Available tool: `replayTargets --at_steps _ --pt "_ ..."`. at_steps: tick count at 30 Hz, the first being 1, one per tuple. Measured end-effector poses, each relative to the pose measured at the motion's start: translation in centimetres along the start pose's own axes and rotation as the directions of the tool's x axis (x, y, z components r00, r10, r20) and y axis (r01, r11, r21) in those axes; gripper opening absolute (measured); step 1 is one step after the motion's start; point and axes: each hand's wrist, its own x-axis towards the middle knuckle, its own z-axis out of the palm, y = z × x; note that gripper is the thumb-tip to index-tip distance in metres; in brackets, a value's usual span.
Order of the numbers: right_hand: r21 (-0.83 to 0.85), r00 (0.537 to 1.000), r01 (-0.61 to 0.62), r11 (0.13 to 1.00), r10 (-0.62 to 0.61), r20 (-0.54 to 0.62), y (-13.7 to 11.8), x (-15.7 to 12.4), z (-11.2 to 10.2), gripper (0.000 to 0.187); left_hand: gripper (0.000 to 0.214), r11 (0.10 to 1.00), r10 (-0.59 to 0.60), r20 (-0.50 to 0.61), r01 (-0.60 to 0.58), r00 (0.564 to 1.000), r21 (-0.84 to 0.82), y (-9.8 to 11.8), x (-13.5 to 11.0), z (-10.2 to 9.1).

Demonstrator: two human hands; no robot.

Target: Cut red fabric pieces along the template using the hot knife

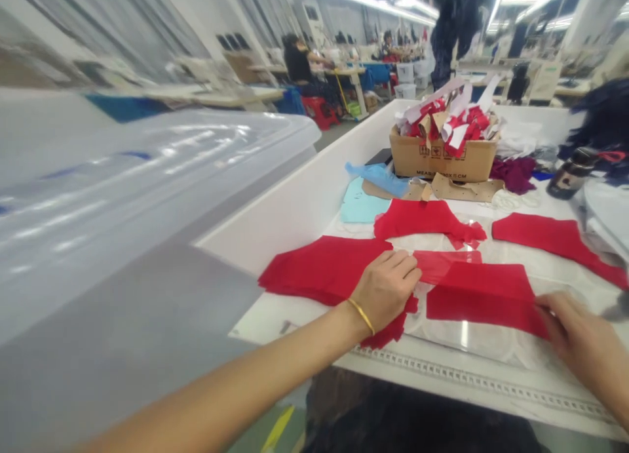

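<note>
My left hand [388, 286], with a yellow bangle at the wrist, is closed at the right end of a stack of red fabric pieces [314, 266]; its fingertips are partly hidden. Just beyond its knuckles lies a thinner, see-through red piece [449, 263]. On the right, my right hand [584, 335] pinches the right edge of a red fabric panel [481, 295], which lies over a clear sheet on the table. Farther back are another red stack with ragged ends [422, 218] and a long curved red piece [550, 236].
A cardboard box [442, 155] heaped with red and white scraps stands at the back. Near it lie light-blue sheets [363, 200], brown paper patterns [464, 189] and a dark bottle [572, 172]. A measuring tape [466, 376] runs along the front edge. Far off, a person sits working.
</note>
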Motion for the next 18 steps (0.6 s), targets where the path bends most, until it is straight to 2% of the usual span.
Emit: replayTargets --at_steps 3,7,10,14,18 --pt "-0.017 0.998 -0.022 1.0 0.023 0.054 1.4 -2.7 -0.2 0.021 0.033 0.983 0.124 -0.087 -0.11 0.989 0.149 1.1 -0.6 0.0" --pt "0.004 0.998 -0.041 0.999 0.041 0.038 2.4 -4.1 -0.8 0.021 0.031 0.974 0.162 -0.09 -0.144 0.983 0.176 2.4 -0.8 0.3" --pt "0.029 0.996 -0.077 0.997 0.076 0.041 2.7 -4.2 -1.5 0.021 0.03 0.975 0.175 -0.091 -0.16 0.98 0.158 3.2 -0.7 0.6" --pt "0.057 0.989 -0.145 0.988 0.145 0.014 3.1 -4.3 -2.2 0.029 0.031 0.983 0.15 -0.034 -0.145 0.988 0.116 3.7 -0.5 1.0" --pt "0.075 0.986 -0.168 0.983 0.168 0.008 3.3 -4.7 -2.5 0.028 0.038 0.995 0.099 0.007 -0.098 0.995 -0.03 4.7 -0.4 1.3"
